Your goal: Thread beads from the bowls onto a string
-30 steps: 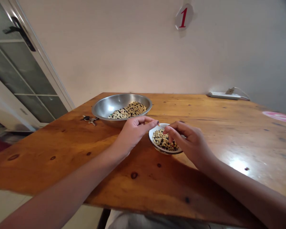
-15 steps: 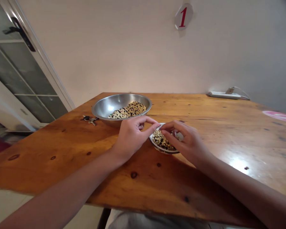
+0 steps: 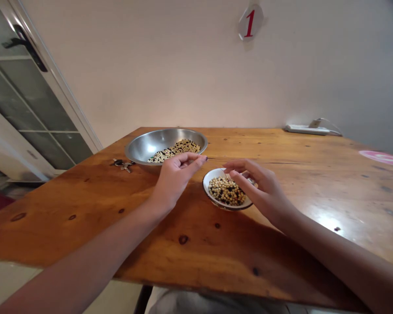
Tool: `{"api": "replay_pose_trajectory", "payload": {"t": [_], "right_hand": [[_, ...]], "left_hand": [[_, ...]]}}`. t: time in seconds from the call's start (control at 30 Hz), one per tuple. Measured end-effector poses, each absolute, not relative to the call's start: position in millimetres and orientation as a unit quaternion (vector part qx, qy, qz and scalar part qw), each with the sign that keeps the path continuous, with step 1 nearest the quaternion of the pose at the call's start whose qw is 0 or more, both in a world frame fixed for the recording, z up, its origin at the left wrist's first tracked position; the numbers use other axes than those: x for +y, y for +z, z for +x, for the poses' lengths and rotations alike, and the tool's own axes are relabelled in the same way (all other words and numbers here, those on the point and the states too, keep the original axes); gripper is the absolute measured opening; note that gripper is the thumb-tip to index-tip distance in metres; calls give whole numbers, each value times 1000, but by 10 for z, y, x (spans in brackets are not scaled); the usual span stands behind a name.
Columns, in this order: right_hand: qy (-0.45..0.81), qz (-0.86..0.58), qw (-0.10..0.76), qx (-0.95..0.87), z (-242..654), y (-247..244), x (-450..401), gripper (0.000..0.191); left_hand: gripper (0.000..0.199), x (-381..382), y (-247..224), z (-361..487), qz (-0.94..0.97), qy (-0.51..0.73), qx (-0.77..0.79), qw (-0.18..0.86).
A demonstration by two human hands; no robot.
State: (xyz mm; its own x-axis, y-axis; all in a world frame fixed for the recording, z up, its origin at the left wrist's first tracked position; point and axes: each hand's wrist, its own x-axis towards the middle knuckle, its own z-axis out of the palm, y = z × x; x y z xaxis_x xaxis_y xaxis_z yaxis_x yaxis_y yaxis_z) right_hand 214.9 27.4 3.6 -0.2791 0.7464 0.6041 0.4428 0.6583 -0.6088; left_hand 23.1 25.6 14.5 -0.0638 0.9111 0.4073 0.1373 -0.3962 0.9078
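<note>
A small white bowl [image 3: 207, 186] with a dark rim holds mixed pale and black beans [image 3: 227, 192]. My left hand [image 3: 180, 172] is closed in a pinch, up and left of the small bowl, with a dark speck that looks like a black bean [image 3: 206, 158] at its fingertips. Over the small bowl's right side hovers my right hand [image 3: 260, 183], its thumb and index finger apart and partly covering the rim. Behind my left hand stands a large steel bowl [image 3: 140, 146], also with pale and black beans [image 3: 178, 150] in it.
A bunch of keys [image 3: 126, 165] lies left of the steel bowl on the wooden table [image 3: 134, 244]. Farther back on the right are a power strip [image 3: 306, 129] with a plug and a pink round sticker [image 3: 383, 158]. A door [image 3: 39, 96] stands at the left.
My left hand has moved up and left, away from the small bowl and from my right hand. My right hand has shifted slightly right, uncovering more of the beans.
</note>
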Motion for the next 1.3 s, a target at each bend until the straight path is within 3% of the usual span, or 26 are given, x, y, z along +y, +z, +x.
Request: {"api": "replay_pose_trajectory", "payload": {"t": [0.23,0.4,0.47,0.73,1.3], "right_hand": [[164,-369,420,-812,2098,68,182,23],[160,-347,410,-828,2093,87,115,27],[135,-324,402,-845,2083,88,83,26],[52,-273,388,-879,2013,60,22,26],[79,-282,353,-889,1991,70,30,27]], "left_hand": [[17,191,123,331,577,544,405,456],[24,219,174,330,321,561,354,676],[27,233,197,333,238,561,341,716],[35,112,280,411,243,578,283,726],[45,-44,320,511,282,553,258,740]]}}
